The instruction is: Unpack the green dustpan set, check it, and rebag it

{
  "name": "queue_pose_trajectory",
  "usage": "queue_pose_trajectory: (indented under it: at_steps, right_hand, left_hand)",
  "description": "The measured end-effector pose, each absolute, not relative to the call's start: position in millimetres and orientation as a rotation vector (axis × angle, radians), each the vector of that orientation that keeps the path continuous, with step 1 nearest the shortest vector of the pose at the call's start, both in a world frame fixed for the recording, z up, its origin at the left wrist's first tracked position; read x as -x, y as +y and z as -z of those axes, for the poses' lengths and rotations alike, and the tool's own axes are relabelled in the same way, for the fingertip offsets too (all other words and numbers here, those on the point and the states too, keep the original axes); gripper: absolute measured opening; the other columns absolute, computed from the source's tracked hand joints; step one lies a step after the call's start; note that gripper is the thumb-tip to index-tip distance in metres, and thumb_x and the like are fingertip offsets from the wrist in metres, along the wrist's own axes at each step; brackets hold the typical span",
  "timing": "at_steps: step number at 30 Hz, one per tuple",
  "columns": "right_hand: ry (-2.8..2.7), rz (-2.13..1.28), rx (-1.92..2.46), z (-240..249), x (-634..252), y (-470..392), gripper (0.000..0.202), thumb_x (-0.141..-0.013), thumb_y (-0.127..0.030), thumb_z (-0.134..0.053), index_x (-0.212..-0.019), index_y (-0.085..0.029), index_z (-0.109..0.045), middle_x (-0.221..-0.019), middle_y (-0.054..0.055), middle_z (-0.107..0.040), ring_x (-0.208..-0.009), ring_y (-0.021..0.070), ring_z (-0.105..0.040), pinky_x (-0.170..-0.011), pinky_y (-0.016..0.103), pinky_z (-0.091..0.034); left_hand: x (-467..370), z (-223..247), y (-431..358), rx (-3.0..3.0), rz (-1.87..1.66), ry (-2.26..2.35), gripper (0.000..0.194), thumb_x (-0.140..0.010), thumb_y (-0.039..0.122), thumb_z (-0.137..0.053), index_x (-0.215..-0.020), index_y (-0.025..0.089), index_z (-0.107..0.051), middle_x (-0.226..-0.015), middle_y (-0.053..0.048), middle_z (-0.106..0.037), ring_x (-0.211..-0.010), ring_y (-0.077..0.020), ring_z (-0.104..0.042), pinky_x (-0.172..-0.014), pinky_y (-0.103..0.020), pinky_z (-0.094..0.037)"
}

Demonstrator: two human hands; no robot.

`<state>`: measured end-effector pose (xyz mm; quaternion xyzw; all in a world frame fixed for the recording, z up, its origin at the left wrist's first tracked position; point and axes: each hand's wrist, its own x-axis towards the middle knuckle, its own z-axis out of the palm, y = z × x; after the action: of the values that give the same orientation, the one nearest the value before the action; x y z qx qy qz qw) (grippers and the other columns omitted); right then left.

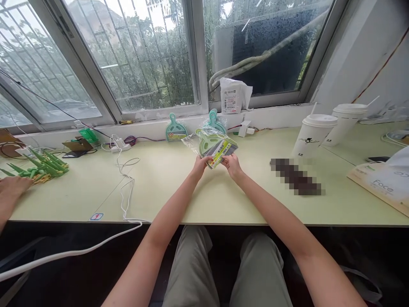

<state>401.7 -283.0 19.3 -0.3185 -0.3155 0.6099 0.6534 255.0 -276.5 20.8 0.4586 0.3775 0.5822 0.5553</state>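
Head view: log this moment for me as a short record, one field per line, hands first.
Left hand: grips the lower left edge of the wrapped green dustpan
Right hand: grips its lower right edge
Held item: tilted, in clear wrapping, with a yellow-green label
Behind: teal dustpans at the back of the table
Right side: white lidded cup, tissue pack
Left side: another person's hand beside a green and yellow bundle
Unclear: pixelated item
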Motion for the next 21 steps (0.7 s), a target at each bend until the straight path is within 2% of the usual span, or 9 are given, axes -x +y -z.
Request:
queue_pose_trajectory:
  at_steps: [7,13,21]
  right_hand:
    - [-0.767,-1.425,0.7,-18,-404,-280,0.029,-0.07,-0.008,-0.068,-0.089,-0.022,-0.052,-0.085,-0.002,-0.073,-0.08,0.0153,-0.072,-0.075,0.031,-0.064]
    - [-0.774,-1.315,0.695,-17,-409,-279,0.032,-0.068,-0.014,-0.074,-0.091,-0.022,-0.054,-0.09,0.0,-0.072,-0.088,0.0176,-0.072,-0.084,0.037,-0.061]
    - [-0.77,-1.273,0.694,-19,-404,-287,0.031,-0.07,-0.016,-0.074,-0.089,-0.023,-0.051,-0.094,0.001,-0.071,-0.093,0.0189,-0.07,-0.087,0.04,-0.06]
  left_hand:
    - [-258,-25,-278,-1.105,-1.447,0.981,0.05,-0.069,0.033,-0.073,-0.114,0.02,-0.056,-0.105,-0.007,-0.069,-0.099,-0.0258,-0.066,-0.085,-0.039,-0.053]
    - [-259,-31,-289,-1.279,-1.303,0.851,0.056,-0.076,0.049,-0.071,-0.123,0.025,-0.054,-0.121,-0.008,-0.065,-0.108,-0.0255,-0.063,-0.089,-0.04,-0.051]
    - [-257,-30,-288,-1.275,-1.235,0.864,0.056,-0.071,0.042,-0.075,-0.121,0.023,-0.058,-0.123,-0.008,-0.065,-0.113,-0.0269,-0.061,-0.093,-0.04,-0.048]
